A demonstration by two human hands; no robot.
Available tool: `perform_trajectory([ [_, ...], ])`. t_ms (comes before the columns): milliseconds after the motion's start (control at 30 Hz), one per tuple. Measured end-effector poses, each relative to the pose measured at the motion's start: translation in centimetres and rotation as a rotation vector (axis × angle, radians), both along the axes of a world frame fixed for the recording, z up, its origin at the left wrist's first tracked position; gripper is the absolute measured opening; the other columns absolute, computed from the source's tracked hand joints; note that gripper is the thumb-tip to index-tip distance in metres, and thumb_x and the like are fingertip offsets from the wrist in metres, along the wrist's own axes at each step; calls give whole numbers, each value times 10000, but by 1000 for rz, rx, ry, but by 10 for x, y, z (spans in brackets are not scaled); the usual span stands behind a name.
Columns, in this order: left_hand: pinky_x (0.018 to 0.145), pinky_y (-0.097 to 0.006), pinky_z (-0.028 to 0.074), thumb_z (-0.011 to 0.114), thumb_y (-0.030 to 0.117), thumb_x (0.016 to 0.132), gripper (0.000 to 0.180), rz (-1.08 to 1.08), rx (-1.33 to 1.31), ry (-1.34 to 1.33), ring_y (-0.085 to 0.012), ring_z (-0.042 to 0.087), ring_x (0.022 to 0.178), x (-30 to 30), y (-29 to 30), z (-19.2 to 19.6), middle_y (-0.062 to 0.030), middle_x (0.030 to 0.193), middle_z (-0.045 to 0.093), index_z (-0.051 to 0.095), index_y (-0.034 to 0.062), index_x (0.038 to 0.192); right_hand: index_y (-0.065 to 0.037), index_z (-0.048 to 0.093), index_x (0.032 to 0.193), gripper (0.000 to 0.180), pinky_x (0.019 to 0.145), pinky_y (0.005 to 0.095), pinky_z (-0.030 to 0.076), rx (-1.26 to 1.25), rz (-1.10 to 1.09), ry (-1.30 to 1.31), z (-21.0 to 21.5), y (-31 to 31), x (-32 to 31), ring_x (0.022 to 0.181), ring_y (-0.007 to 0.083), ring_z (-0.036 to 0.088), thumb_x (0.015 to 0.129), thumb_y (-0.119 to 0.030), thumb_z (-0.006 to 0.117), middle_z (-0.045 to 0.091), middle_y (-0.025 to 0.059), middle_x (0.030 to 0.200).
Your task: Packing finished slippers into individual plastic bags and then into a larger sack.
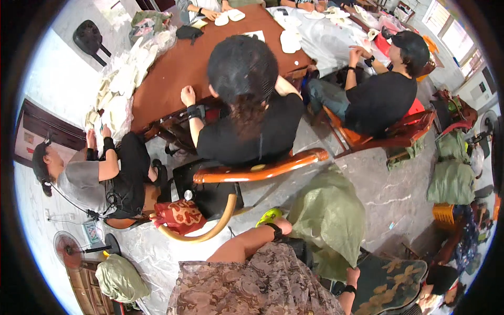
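A large pale green woven sack (328, 220) hangs spread out in front of my lap, somewhat to the right. At its left edge my left hand (283, 226), with a black band at the wrist, is closed on the material. My right hand (353, 275), also banded, pinches the sack's lower right corner beside a dark chair back with a leaf pattern. The sack's mouth and whatever may be inside are hidden. Brown patterned cloth (236, 286) covers my lap, and a bright yellow-green shoe (269, 216) shows just beyond my left wrist.
Ahead, a person in black (241, 126) sits at a brown table (173, 79) on a curved wooden chair (262, 170). A red bag (181, 216) hangs left. Other people sit at both sides. Green sacks (451, 181) stand at right, a fan (70, 250) at left.
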State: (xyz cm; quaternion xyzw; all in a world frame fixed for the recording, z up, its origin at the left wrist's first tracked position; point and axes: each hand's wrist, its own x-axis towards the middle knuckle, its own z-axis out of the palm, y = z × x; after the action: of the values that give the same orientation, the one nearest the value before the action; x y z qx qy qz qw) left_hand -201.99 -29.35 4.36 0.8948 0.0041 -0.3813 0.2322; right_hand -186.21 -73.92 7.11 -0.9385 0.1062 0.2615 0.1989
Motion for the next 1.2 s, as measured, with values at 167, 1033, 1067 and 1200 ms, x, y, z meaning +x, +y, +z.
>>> perform_trajectory([
  [167, 696, -470, 519, 582, 118, 748, 217, 71, 2, -57, -360, 666, 835, -33, 21, 13, -169, 929, 701, 737, 35, 876, 89, 638, 937, 306, 649, 394, 473, 76, -81, 39, 2, 6, -89, 709, 274, 628, 727, -132, 611, 672, 182, 812],
  [1033, 733, -453, 534, 584, 162, 756, 233, -27, 99, -7, -365, 670, 880, -390, 84, 21, -180, 971, 688, 731, 53, 901, 63, 631, 950, 348, 846, 466, 494, -82, -204, -91, 30, 93, -545, 976, 433, 614, 722, -198, 643, 644, 301, 961],
  [1067, 728, -455, 535, 584, 157, 755, 228, -88, 73, -19, -362, 672, 875, -396, 91, 18, -182, 966, 689, 730, 50, 894, 63, 631, 950, 348, 846, 466, 494, -79, -210, -100, 31, 96, -561, 976, 433, 614, 722, -198, 643, 644, 301, 961],
  [1200, 714, -460, 533, 583, 147, 748, 209, -176, 140, 37, -351, 677, 857, -449, 107, 2, -189, 937, 688, 725, 44, 862, 60, 650, 974, 325, 851, 467, 506, -113, -34, 66, 24, 118, -622, 971, 414, 629, 727, -150, 620, 633, 315, 999],
])
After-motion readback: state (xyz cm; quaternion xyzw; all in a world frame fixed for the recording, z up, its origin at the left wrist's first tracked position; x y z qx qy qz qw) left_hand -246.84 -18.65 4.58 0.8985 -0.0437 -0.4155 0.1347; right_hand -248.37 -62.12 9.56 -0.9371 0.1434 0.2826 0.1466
